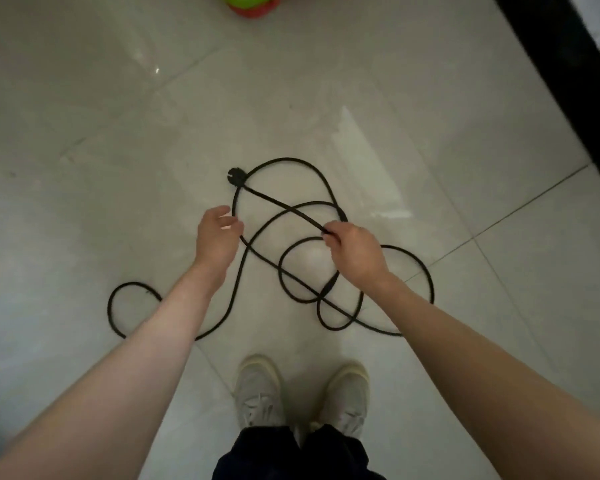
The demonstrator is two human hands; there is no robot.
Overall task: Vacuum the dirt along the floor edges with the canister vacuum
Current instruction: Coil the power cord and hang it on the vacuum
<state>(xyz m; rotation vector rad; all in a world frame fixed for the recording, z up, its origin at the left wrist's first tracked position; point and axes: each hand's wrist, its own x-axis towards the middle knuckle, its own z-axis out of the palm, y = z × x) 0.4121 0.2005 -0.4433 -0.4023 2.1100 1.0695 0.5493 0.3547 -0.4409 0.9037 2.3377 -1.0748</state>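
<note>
Head view: the black power cord (293, 271) is lying in loose loops on the tiled floor (118, 133), just ahead of the shoes (302, 393). A strand is being pinched by the right hand (355, 252); the left hand (219, 237) is being held loosely curled, gripping nothing, beside the cord.

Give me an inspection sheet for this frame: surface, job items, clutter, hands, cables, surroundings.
Surface: glossy pale tiled floor, glare patches.
Job's things: black power cord lying in loose overlapping loops; its round black plug hangs from the raised end. Canister vacuum nothing seen.
Clutter: green and red plastic object at top edge.
Grippers: right hand pinches the cord near the plug end; left hand open beside a loop, no grip.
Cables: the one cord only.
Surroundings: black strip at right; pale sneakers below.
</note>
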